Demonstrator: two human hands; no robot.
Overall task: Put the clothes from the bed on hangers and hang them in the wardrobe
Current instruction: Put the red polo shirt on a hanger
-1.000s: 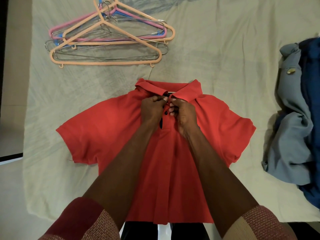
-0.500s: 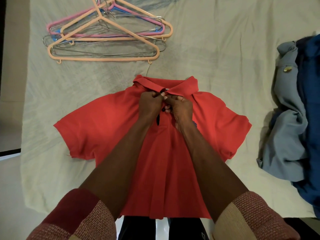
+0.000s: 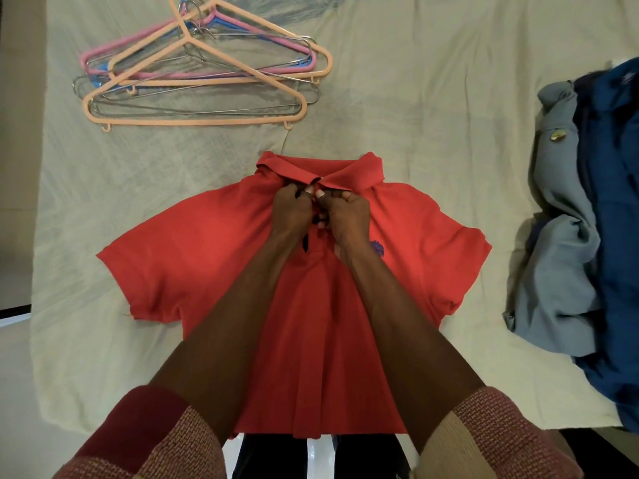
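A red polo shirt (image 3: pixel 193 257) lies flat and face up on the bed, collar away from me. My left hand (image 3: pixel 292 210) and my right hand (image 3: pixel 345 214) sit side by side just below the collar, each pinching an edge of the button placket. A thin wire hook (image 3: pixel 285 141) sticks out above the collar; the hanger it belongs to is hidden inside the shirt. A pile of several hangers (image 3: pixel 193 81), peach, pink, blue and bare wire, lies at the back left of the bed.
The bed carries a pale cream sheet (image 3: pixel 432 98). A crumpled heap of clothes, a grey garment (image 3: pixel 556 250) over a blue one (image 3: pixel 612 202), lies at the right edge. Floor shows along the left and near sides.
Both hands have stayed at the placket under the collar, working a little higher up it. The view has shifted slightly.
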